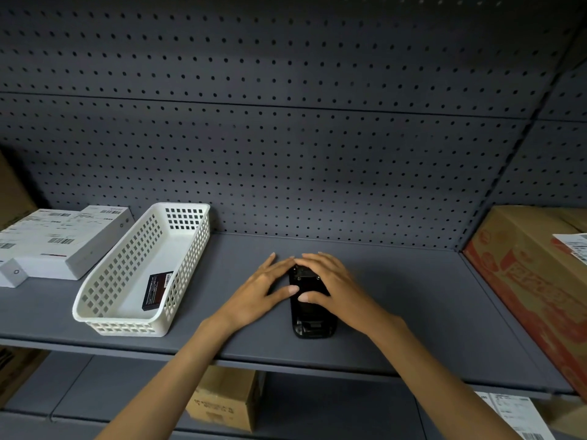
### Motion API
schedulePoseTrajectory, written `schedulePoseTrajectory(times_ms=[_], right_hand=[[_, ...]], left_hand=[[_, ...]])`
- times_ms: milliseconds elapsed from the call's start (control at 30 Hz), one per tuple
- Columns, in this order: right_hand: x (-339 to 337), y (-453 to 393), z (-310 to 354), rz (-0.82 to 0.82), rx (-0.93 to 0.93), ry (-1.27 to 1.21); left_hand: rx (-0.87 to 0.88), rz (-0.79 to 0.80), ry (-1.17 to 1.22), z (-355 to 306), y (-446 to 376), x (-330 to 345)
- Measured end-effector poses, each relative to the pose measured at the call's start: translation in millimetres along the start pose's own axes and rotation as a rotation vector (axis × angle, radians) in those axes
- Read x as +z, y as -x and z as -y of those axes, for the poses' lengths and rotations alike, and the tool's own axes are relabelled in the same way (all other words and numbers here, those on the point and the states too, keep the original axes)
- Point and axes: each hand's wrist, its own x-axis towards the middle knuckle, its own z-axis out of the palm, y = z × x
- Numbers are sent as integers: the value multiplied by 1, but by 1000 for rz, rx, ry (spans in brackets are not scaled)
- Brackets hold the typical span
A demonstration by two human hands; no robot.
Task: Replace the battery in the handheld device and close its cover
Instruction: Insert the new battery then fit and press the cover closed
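A black handheld device (pixel 313 319) lies face down on the grey shelf (pixel 413 312), its long side pointing away from me. My left hand (pixel 263 290) rests against its left side, thumb on the back. My right hand (pixel 333 287) covers its far half, thumb pressed on the back and fingers over the top end. Both thumbs meet near the middle of the device. A black battery (pixel 157 290) with a dark red label leans against the inner right wall of the white perforated basket (pixel 111 315) to the left.
White boxes with barcode labels (pixel 57 242) are stacked at the far left. A large brown and red carton (pixel 540 281) stands at the right end of the shelf. A pegboard wall (pixel 286 138) backs the shelf. Cardboard boxes (pixel 225 398) sit on the lower shelf.
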Motion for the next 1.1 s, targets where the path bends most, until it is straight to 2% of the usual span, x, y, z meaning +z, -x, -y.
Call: schedulePoseTrajectory(times_ms=[300,600,833,1100], right_hand=[[-3,-2,1,49,46,63],[1,0,-1,-32,-17,95],[-1,-10,-4,-99,21,-34],[-5,-19,-7,-69,51,-99]], left_hand=[[8,-39,39,10,-7,-5],[-4,-116,93,11,-12,-5],[-23,-124,142,7,-9,-4],[-57,-120,109,7,-8,-3]])
